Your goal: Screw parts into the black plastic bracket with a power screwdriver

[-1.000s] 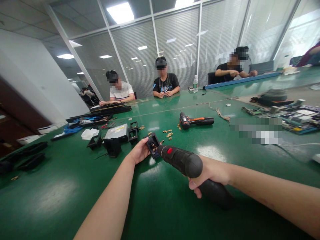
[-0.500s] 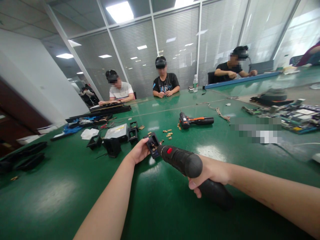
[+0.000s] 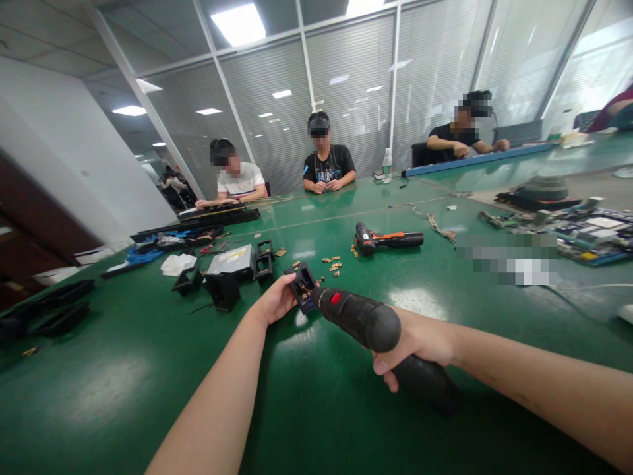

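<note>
My left hand (image 3: 277,300) grips a small black plastic housing (image 3: 300,280) by its left side, tilted so its hollow faces me. Small brass-coloured parts show inside the hollow. My right hand (image 3: 408,340) is wrapped round the handle of a black cordless drill (image 3: 361,320) with a red switch on top. The drill's front end points at the housing and overlaps its right side; whether the bit touches anything inside is hidden. Just beyond the housing, several small brass plates (image 3: 335,266) lie scattered on the green table (image 3: 316,409).
A second drill (image 3: 390,239), black and orange, lies behind the brass plates. At left are more black housings (image 3: 225,291) and a metal box (image 3: 230,262). Circuit boards (image 3: 593,231) lie at right. People sit across the table, near a plastic bottle (image 3: 386,165).
Almost nothing differs. My two hands, the housing and the drill keep the same positions, and the view has shifted only very slightly.
</note>
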A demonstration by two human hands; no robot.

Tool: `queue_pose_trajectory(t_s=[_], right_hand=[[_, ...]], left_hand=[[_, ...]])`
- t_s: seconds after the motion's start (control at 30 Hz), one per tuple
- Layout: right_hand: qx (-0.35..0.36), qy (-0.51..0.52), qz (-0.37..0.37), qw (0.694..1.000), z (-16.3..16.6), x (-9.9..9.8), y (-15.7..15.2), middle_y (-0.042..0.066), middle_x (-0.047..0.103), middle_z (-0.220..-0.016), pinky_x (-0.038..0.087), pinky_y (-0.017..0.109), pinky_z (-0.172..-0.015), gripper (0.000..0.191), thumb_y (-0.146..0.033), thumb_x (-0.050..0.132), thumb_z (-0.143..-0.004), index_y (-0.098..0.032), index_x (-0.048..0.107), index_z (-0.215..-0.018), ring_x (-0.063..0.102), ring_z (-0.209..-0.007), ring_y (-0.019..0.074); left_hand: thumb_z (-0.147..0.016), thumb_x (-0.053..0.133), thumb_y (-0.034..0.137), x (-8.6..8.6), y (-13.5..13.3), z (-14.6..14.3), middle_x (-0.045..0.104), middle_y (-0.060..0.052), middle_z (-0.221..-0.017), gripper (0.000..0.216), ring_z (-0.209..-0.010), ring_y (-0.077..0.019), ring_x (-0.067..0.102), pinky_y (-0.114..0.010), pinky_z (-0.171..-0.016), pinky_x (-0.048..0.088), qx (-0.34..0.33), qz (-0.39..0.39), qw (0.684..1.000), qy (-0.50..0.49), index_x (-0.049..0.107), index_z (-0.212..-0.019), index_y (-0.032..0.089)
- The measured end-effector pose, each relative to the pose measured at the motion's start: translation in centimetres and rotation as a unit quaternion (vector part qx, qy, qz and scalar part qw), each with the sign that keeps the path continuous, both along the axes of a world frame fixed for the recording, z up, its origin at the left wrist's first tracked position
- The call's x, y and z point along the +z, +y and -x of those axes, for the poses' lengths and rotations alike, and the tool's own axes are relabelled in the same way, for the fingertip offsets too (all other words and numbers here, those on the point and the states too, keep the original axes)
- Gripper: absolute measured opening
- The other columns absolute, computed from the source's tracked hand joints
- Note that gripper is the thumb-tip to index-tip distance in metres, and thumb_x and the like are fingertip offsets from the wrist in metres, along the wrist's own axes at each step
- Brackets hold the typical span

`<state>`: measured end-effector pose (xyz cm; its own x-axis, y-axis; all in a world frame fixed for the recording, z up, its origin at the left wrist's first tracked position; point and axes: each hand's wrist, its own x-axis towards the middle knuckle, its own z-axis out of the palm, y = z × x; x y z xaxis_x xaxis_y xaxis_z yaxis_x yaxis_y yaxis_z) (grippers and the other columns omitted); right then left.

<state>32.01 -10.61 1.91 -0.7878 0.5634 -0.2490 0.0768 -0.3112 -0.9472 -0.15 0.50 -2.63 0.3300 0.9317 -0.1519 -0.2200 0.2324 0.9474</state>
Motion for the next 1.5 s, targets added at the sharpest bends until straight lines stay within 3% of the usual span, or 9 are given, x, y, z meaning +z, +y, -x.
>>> queue_pose_trajectory(t_s=[0.57, 0.87, 1.5], right_hand=[[-0.011, -0.005, 0.003, 1.000, 0.09, 0.16, -0.09, 0.003, 0.072, -0.056, 0.055, 0.025, -0.053, 0.033, -0.030, 0.094, -0.056, -0.015, 0.067, -0.067, 0.070, -0.052, 0.0185], [-0.011, -0.005, 0.010, 1.000, 0.03, 0.00, -0.16, 0.002, 0.072, -0.057, 0.055, 0.024, -0.051, 0.033, -0.028, 0.095, -0.055, -0.016, 0.068, -0.069, 0.070, -0.051, 0.0187], [-0.015, 0.003, 0.018, 1.000, 0.24, 0.31, -0.22, 0.003, 0.071, -0.055, 0.054, 0.023, -0.051, 0.030, -0.027, 0.093, -0.056, -0.015, 0.068, -0.065, 0.069, -0.051, 0.0176]], left_hand=[[-0.098, 0.067, 0.042, -0.05, 0.00, 0.12, 0.081, -0.018, -0.124, 0.045, -0.120, -0.0337, 0.075, -0.045, -0.113, 0.052, -0.008, -0.004, 1.000, -0.005, 0.075, -0.130, 0.012], [-0.098, 0.063, 0.037, 0.24, -0.08, -0.28, 0.082, -0.018, -0.118, 0.037, -0.118, -0.0329, 0.076, -0.044, -0.110, 0.053, 0.004, 0.001, 1.000, 0.011, 0.076, -0.120, 0.011], [-0.081, 0.085, 0.033, -0.04, -0.02, -0.09, 0.081, -0.017, -0.123, 0.048, -0.120, -0.0335, 0.075, -0.046, -0.112, 0.052, -0.009, -0.029, 0.999, 0.038, 0.073, -0.123, 0.013]])
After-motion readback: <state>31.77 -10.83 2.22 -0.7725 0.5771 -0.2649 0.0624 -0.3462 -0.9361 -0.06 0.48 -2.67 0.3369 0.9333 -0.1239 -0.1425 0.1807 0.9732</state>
